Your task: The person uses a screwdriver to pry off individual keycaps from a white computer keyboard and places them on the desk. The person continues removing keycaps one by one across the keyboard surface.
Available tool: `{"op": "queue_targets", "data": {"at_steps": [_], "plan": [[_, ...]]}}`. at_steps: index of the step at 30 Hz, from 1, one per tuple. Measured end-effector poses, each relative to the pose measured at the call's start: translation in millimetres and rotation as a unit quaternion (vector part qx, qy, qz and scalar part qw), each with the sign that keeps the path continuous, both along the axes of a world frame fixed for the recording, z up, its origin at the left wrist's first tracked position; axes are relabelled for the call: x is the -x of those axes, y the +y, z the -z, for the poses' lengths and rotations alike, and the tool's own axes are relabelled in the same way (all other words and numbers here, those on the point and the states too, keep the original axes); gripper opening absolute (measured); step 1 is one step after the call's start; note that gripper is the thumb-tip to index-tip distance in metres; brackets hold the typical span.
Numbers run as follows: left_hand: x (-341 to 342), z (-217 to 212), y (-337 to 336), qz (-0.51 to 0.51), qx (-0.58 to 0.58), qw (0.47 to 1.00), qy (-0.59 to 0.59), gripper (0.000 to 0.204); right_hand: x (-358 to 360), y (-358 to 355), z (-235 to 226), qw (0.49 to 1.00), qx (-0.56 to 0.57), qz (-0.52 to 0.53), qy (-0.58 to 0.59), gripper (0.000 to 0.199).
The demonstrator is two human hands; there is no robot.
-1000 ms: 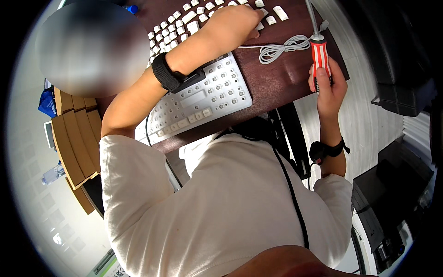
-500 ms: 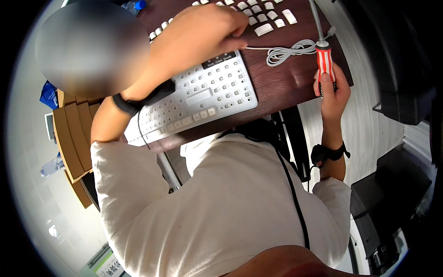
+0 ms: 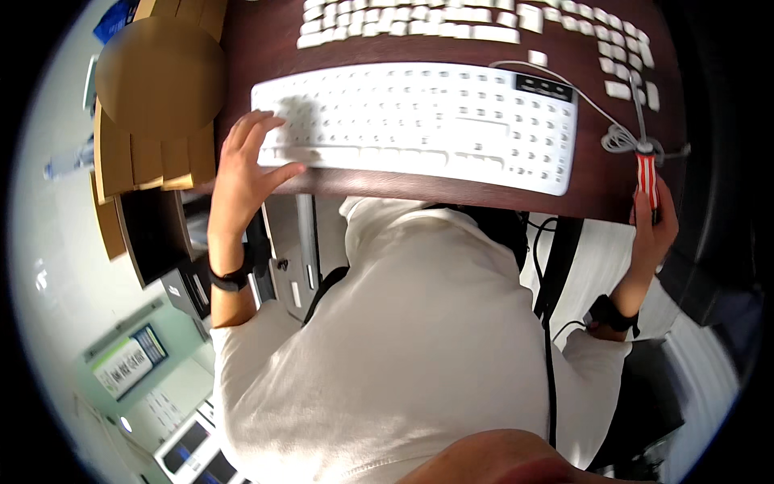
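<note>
A white keyboard (image 3: 387, 121) lies on the dark brown table, most of its key posts bare, a few caps left along its front row. My left hand (image 3: 246, 165) is at its left end, fingers and thumb apart, fingertips over the corner; whether they press on it I cannot tell. At the table's right edge my right hand (image 3: 657, 214) is closed around the red-and-white striped handle of a screwdriver (image 3: 647, 179). Its metal shaft points away from me, across the keyboard's grey cable (image 3: 619, 139).
Loose white keycaps (image 3: 411, 28) lie in rows along the far side of the table (image 3: 266, 48), with more at the far right. One single cap (image 3: 538, 58) sits just behind the keyboard. Cardboard boxes (image 3: 121, 165) stand left of the table.
My left hand has drawn back from near the cable, at the keyboard's right end, to the left end, and its fingers have spread. The right hand still holds the screwdriver. The view has shifted.
</note>
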State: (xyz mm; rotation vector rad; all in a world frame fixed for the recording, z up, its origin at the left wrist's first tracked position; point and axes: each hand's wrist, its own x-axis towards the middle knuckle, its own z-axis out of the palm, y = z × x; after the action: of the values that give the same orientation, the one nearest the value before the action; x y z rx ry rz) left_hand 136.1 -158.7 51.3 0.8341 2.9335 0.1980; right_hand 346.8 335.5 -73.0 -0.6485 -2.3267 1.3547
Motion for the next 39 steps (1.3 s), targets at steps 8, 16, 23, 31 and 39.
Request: {"op": "queue_targets", "data": {"at_steps": [8,16,23,31,39], "plan": [[-1.3,35.6,-66.2,-0.047,-0.177,0.982,-0.053,0.049,72.3,-92.4,-106.0,0.942,-0.168,-0.284,-0.059,0.033],[15.5,56.9,-108.7,-0.016,-0.256,0.965,-0.045,0.030,159.4,-220.0,-144.7,0.842,-0.208,-0.493,-0.065,0.031],[21.3,80.4,-117.9,0.009,-0.338,0.941,-0.018,0.025,196.1,-288.7,-148.0,0.808,-0.243,-0.535,-0.041,0.032],[28.6,93.3,-124.3,0.051,-0.357,0.933,-0.006,0.021,210.1,-331.0,-161.8,0.761,-0.362,-0.534,-0.067,0.031],[27.7,96.1,-124.2,0.061,-0.346,0.936,0.018,0.023,207.9,-367.5,-193.9,0.697,-0.474,-0.520,-0.135,0.026]]}}
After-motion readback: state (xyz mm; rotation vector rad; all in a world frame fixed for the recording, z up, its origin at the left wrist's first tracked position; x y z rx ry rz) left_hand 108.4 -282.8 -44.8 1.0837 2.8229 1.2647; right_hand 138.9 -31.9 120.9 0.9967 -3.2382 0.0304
